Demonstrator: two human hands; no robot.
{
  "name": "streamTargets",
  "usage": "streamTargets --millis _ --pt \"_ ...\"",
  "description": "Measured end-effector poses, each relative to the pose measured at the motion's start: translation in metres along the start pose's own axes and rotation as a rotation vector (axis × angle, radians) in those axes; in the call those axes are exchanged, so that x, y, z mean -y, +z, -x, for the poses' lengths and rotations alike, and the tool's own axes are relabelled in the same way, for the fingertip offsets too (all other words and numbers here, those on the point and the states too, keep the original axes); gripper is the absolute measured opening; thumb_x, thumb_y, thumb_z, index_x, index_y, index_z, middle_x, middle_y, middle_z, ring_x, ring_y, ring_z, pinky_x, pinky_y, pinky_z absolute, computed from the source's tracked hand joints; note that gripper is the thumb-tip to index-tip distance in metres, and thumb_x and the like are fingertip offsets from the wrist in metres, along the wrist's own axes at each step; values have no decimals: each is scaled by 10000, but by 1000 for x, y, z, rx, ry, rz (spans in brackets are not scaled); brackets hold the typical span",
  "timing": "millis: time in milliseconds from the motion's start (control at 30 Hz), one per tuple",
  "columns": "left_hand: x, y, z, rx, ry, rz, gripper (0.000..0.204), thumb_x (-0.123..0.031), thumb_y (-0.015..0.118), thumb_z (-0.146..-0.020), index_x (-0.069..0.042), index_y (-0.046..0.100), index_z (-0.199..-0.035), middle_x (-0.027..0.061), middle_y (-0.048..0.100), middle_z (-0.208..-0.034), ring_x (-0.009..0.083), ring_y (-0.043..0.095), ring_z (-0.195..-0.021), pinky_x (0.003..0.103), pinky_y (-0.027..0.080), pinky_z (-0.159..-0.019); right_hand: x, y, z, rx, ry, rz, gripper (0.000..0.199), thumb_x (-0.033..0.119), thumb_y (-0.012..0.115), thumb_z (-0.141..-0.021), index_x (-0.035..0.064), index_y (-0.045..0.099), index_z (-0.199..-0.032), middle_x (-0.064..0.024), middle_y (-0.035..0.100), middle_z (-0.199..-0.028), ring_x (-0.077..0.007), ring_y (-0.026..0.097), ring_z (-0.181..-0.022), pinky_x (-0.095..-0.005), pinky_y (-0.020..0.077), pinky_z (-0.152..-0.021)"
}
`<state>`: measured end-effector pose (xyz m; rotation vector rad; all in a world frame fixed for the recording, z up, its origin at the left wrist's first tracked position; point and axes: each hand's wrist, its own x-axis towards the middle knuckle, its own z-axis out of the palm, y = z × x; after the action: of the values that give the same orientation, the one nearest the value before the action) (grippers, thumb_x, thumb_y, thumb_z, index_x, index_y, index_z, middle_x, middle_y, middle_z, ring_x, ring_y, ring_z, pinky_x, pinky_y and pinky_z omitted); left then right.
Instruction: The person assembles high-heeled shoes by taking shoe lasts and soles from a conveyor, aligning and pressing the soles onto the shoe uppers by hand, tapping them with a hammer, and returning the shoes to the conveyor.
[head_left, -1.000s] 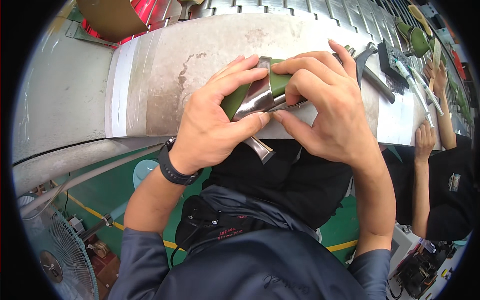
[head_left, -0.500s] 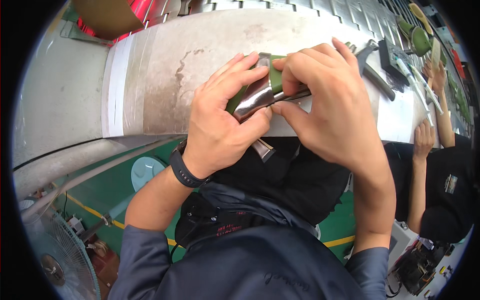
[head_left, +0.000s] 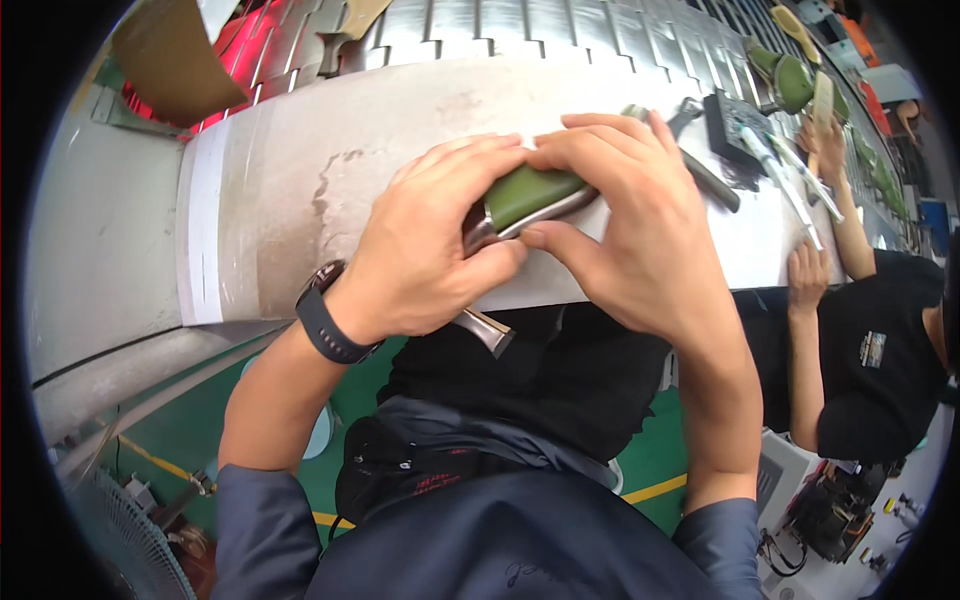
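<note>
The green-and-metal part [head_left: 528,195] sits between the 2 hands, above the grey workbench [head_left: 300,180] edge. The left hand [head_left: 420,250] grips its 8 o'clock end (metal stub protruding below the palm). The right hand [head_left: 630,220] pinches its 3 o'clock end, thumb underneath.

Left hand [head_left: 425,255] and right hand [head_left: 630,225] together, fingers curled, thumbs pinching.

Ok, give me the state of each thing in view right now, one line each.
Green-handled tool: held off the bench by both hands.
Left hand: wrapped around the tool's metal end.
Right hand: fingers pinching the green handle.
Metal tip: sticking out below the left hand.
Dark tool: lying flat on the bench.
</note>
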<state>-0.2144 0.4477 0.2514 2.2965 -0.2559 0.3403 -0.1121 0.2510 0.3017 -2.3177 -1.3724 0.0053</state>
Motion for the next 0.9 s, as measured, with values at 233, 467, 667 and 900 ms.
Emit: streamTargets --millis 233,467,667,900 --pt "-19 14 2 -67 -32 -107 650 -133 755 -868 48 521 -1447 255 570 -1468 410 530 -1383 465 397 -1179 -118 18 49 -569 321 8 332 115 741 -910 1 711 -1220 -213 682 -1244 -393 650 -1153 -460 518 -993" --pt "-35 7 -45 73 -61 -117 915 -228 809 -857 33 336 -1595 298 553 -1476 445 548 -1359 456 436 -1134 -113 22 51 -339 154 288 493 -39 555 -845 89 676 -1306 -151 667 -1095 -331 620 -974 -440 494 -880" --pt "-29 12 -57 239 -149 7 844 -219 738 -926 25 322 -1619 291 595 -1439 389 573 -1357 404 429 -1141 -89 9 61 -191 314 -221 267 143 744 -921 31 683 -1156 -128 710 -845 -323 713 -771 -418 554 -714" --pt "-16 16 -70 176 -250 194 577 -236 601 -1005 63 504 -1488 339 670 -1252 438 677 -1179 402 505 -1034 -84 -4 49 -391 442 -1201 246 161 745 -970 -12 742 -1144 -102 754 -1110 -137 696 -944 -267 556 -830"
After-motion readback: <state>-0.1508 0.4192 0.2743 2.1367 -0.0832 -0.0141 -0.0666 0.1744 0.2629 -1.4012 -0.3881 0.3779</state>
